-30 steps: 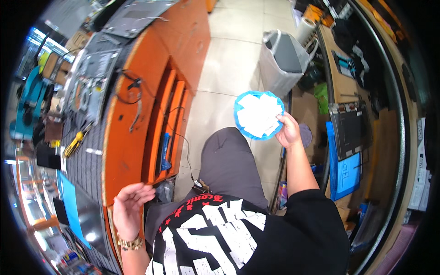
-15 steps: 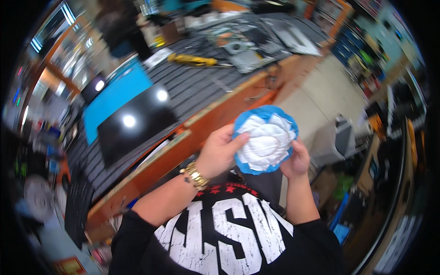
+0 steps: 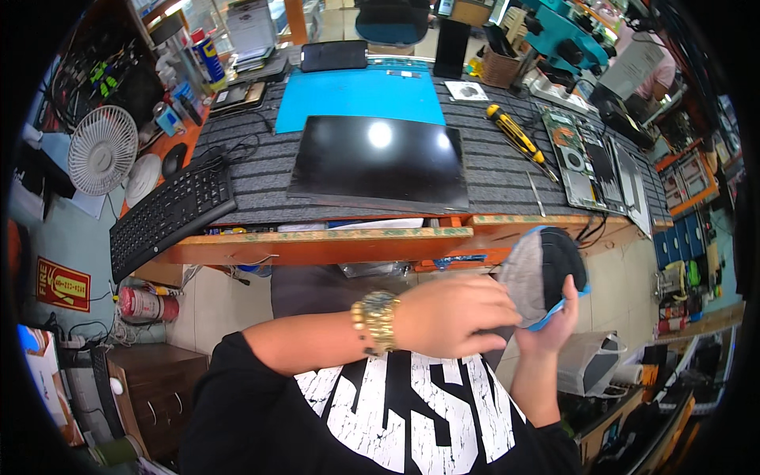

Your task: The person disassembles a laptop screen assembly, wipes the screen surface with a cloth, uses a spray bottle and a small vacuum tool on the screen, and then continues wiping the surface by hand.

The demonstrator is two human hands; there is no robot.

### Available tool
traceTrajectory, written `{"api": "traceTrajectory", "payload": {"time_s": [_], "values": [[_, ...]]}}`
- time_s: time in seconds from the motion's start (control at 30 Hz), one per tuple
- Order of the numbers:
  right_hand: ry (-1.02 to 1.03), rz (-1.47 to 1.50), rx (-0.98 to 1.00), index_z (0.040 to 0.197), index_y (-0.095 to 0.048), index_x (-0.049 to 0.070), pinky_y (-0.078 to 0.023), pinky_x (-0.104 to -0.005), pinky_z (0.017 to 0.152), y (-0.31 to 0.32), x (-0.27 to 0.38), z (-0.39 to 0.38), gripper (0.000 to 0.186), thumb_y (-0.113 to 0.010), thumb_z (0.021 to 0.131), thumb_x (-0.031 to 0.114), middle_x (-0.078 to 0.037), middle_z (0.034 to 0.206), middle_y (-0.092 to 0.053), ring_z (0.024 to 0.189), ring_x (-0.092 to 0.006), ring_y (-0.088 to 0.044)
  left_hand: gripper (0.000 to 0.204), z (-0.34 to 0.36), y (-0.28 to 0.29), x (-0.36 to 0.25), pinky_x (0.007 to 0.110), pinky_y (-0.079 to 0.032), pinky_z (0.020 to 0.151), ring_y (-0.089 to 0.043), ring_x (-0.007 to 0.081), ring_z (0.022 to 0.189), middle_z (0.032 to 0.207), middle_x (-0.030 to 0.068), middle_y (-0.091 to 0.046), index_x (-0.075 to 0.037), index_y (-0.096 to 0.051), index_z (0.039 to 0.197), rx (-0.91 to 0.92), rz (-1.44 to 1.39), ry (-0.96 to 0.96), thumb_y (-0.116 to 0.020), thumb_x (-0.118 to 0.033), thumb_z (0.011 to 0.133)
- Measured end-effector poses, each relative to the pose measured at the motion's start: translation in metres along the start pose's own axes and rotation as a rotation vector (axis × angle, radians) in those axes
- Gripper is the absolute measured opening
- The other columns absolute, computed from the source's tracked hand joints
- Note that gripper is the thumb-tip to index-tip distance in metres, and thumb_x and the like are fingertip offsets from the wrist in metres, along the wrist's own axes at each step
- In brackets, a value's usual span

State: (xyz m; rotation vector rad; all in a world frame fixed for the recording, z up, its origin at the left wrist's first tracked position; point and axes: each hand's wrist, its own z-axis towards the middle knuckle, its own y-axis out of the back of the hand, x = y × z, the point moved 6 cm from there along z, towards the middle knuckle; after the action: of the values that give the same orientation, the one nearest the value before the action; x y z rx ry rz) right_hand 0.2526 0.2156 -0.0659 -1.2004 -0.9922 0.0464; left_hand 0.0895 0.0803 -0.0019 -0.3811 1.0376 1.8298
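A soft-looking, rounded piece (image 3: 524,273), grey on one side and black on the other with a blue edge, is held up in front of the desk, to the right of my body. I cannot tell its exact kind. My right hand (image 3: 550,321) grips its lower right edge, thumb up along the black part. Close to its lower left side is my left hand (image 3: 459,317), slightly blurred, fingers stretched out and thumb apart. A gold watch (image 3: 378,321) circles my left wrist.
The desk bears a dark screen panel (image 3: 380,162), a blue mat (image 3: 356,99), a black keyboard (image 3: 174,210), a yellow screwdriver (image 3: 518,138) and an opened laptop (image 3: 582,162). A partly open drawer (image 3: 317,247) juts toward me. A white fan (image 3: 103,150) stands left.
My view has swung left and levelled toward the desk. The held piece has turned from its white petal-like face to grey and black. My left hand has come off it.
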Motion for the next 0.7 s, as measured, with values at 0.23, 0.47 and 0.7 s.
{"api": "traceTrajectory", "payload": {"time_s": [0.23, 0.47, 0.7], "values": [[0.372, -0.685, -0.343, 0.156, -0.065, 0.002, -0.056, -0.0364, 0.103, 0.008, 0.065, 0.057, 0.055, -0.059, 0.12, 0.043, -0.011, 0.145, -0.074, 0.123, -0.0216, -0.072, 0.057, -0.117, 0.191, 0.066, 0.053, -0.049, 0.118, -0.064, 0.0452, 0.137, 0.146, 0.0251, -0.07, 0.003, -0.066, 0.148, -0.458, 0.838, 0.586, -0.082, -0.025, 0.101], [0.705, -1.431, 0.015, 0.162, -0.056, -0.008, -0.044, -0.0372, 0.126, -0.078, -0.018, 0.159, 0.045, -0.052, 0.12, 0.009, -0.018, 0.155, -0.067, 0.144, -0.0214, -0.063, 0.088, -0.145, 0.187, 0.094, 0.058, -0.035, 0.125, -0.056, 0.0436, 0.147, 0.154, 0.0236, -0.065, 0.002, -0.054, 0.163, -0.478, 0.954, 0.732, -0.088, -0.044, 0.096], [0.45, -2.141, 0.416, 0.164, -0.055, -0.001, -0.028, -0.065, 0.136, -0.115, -0.145, 0.152, 0.072, -0.066, 0.093, 0.003, -0.029, 0.171, -0.051, 0.162, -0.0513, -0.044, 0.091, -0.145, 0.169, 0.095, 0.069, -0.025, 0.133, -0.045, 0.0483, 0.16, 0.171, 0.0239, -0.052, -0.002, -0.055, 0.166, -0.327, 0.925, 0.742, -0.088, -0.047, 0.094]]}}
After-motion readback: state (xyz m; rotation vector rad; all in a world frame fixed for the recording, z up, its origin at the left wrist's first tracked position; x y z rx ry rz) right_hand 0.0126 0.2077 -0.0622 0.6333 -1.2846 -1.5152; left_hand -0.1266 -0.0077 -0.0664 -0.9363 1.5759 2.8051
